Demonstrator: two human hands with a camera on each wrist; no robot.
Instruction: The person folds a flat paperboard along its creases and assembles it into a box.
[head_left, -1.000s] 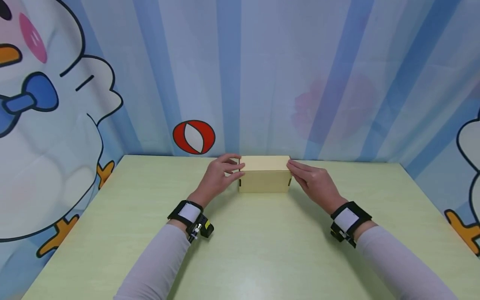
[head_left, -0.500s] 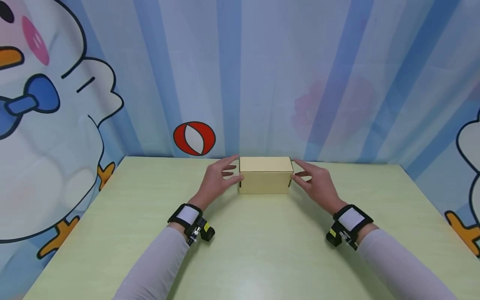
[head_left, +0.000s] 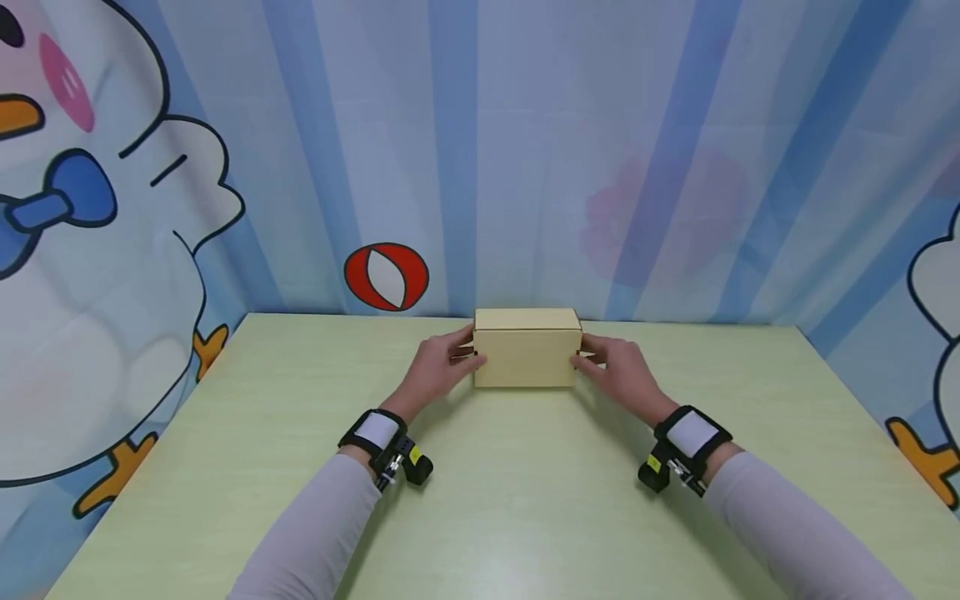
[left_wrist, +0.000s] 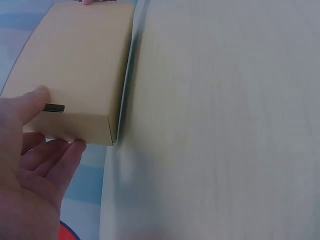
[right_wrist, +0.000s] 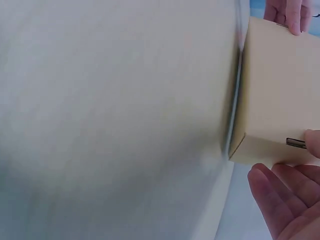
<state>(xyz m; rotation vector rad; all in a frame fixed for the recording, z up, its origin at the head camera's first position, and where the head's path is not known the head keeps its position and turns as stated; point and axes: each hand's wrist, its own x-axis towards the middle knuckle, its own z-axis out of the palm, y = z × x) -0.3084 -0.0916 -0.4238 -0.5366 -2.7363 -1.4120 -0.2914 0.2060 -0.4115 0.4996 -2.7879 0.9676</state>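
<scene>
A plain tan cardboard box (head_left: 527,358) stands near the table's far edge, its wide front face and narrow top showing. My left hand (head_left: 438,365) grips its left end, and my right hand (head_left: 618,368) grips the right end. In the left wrist view, the thumb (left_wrist: 39,100) lies on the front face beside a dark slot (left_wrist: 54,107), with the fingers against the end wall. The right wrist view shows a similar slot (right_wrist: 296,143) beside the right thumb (right_wrist: 313,142). The box's back is hidden.
The pale table (head_left: 517,500) stretches in front of the box towards me. Right behind its far edge hangs a blue striped curtain (head_left: 525,167) printed with cartoon figures and a red and white ball (head_left: 386,277).
Both hands have shifted lower on the box's ends, thumbs now on its front face. The box has tilted, so more front and less top shows.
</scene>
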